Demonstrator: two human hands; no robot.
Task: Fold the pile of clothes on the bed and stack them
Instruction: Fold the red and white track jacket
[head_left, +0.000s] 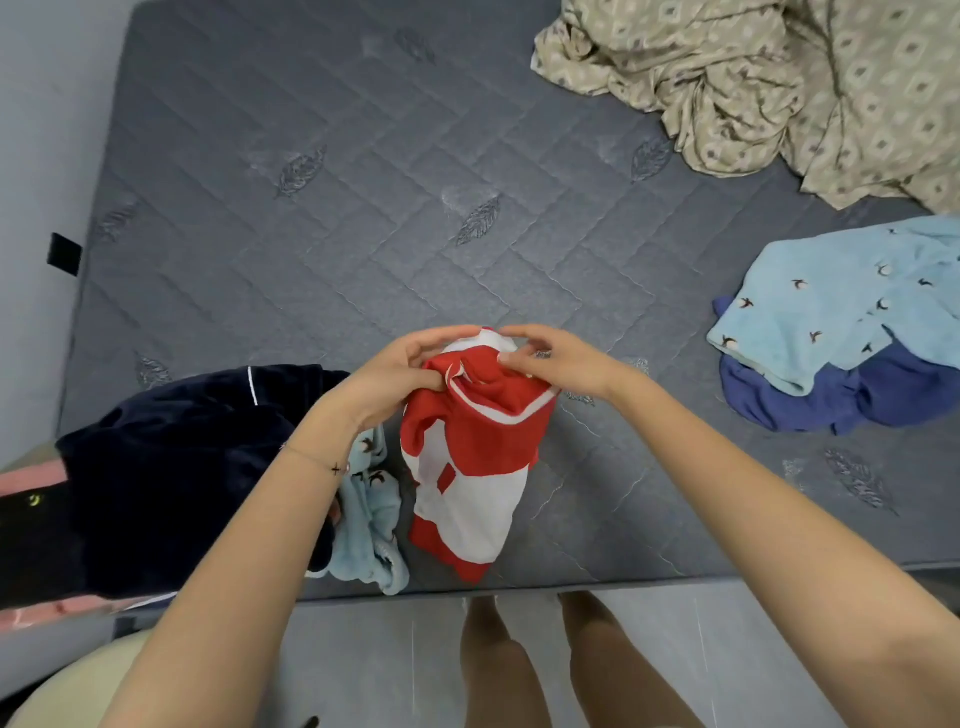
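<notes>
Left grip (400, 371) and right grip (556, 358), both clamped on the red-and-white garment (478, 441) over the mattress (311, 260).

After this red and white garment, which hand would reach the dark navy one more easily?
Left, probably. The left hand grips the red and white garment just beside the dark navy garment; the right hand grips its other side.
</notes>
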